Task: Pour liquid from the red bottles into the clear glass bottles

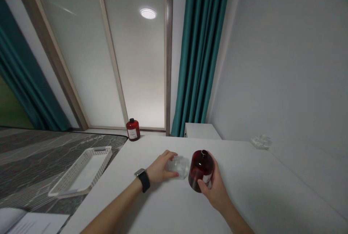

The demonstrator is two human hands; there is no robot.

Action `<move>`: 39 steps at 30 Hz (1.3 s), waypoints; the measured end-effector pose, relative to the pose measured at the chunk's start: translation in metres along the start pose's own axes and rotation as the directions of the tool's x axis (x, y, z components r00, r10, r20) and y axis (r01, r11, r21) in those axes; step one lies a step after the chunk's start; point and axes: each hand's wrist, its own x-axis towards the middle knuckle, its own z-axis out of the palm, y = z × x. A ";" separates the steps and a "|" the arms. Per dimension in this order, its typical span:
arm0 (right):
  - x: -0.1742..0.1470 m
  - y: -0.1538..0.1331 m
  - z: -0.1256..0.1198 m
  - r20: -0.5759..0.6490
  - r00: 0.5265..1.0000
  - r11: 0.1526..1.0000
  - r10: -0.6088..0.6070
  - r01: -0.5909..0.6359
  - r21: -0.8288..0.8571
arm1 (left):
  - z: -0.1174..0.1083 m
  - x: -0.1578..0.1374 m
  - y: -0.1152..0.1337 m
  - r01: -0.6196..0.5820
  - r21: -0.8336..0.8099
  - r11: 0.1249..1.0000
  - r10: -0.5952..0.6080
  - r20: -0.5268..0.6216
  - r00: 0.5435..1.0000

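My left hand (162, 167), with a black-banded watch at the wrist, has its thumb and fingers around a clear cup (181, 167) just above or on the white table. Whether the cup is glass or plastic I cannot tell. To its right, my right hand (213, 187) grips a dark red bottle (198, 170) by its side. The bottle shows a narrow neck with no cap on it and a white label partly covered by my fingers. Cup and bottle are close together. Another red bottle (133, 130), with a black cap and white label, stands at the table's far left corner.
The white table (174, 208) runs to the wall on the right. A crumpled-looking clear item (261, 142) lies by that wall. Left of the table are a white perforated basket (81, 172) and open paper pages (40, 223). Behind stands a white cabinet (202, 131).
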 end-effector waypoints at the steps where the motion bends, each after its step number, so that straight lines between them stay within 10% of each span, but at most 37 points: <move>1: 0.000 -0.001 0.002 0.014 1.000 1.000 0.010 -0.010 -0.008 | -0.004 -0.004 -0.003 0.010 -0.004 1.000 -0.010 -0.003 1.000; 20: -0.003 0.008 0.011 0.156 0.983 0.989 0.101 -0.083 -0.120 | -0.022 -0.039 -0.027 0.139 -0.081 0.987 -0.143 -0.047 0.989; 30: -0.002 0.000 0.042 -0.125 0.981 0.987 0.151 -0.156 -0.033 | -0.020 -0.039 -0.025 0.128 -0.040 0.991 -0.130 -0.063 0.990; 39: -0.002 0.006 0.046 0.052 0.983 0.961 0.176 -0.183 0.207 | -0.020 -0.037 -0.023 0.132 -0.050 0.990 -0.135 -0.063 0.989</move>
